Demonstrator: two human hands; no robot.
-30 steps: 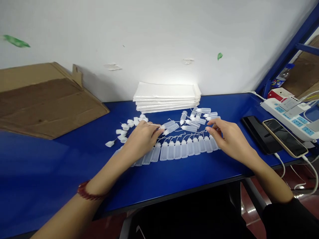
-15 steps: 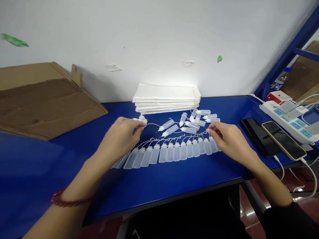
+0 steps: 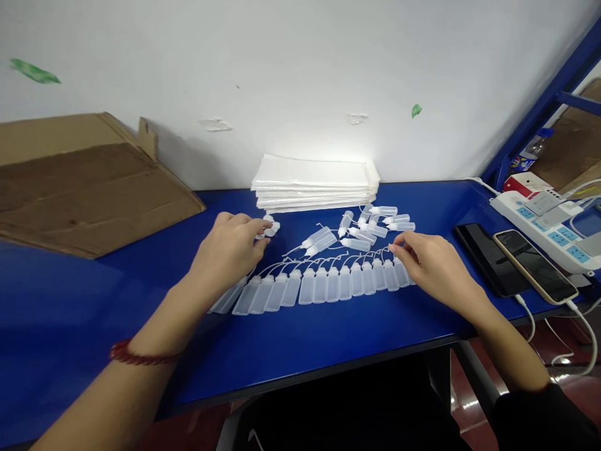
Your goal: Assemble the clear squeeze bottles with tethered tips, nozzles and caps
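My left hand (image 3: 235,250) reaches to a small cluster of white plastic pieces (image 3: 271,228). Its forefinger touches them, and a gap shows between forefinger and thumb. Over the right end of a row of bottles, my right hand (image 3: 427,263) is closed in a pinch; what its fingertips hold is too small to make out. The row consists of several translucent squeeze bottles (image 3: 321,287) lying side by side, their thin curved spouts pointing away from me. Two loose bottles (image 3: 320,241) lie between my hands, and more loose bottles (image 3: 361,235) lie in a jumble behind the row.
White flat packets (image 3: 314,181) are stacked against the wall. A folded cardboard box (image 3: 94,188) leans at the left. On the right lie a black device (image 3: 488,257), a phone (image 3: 535,263) and a white power strip (image 3: 549,228) with cables. The blue table's (image 3: 291,357) front edge is near me.
The loose bottle whose spout reached toward my left hand now lies lower, against its neighbour. My left forefinger has come onto the white pieces. My right hand has hardly moved.
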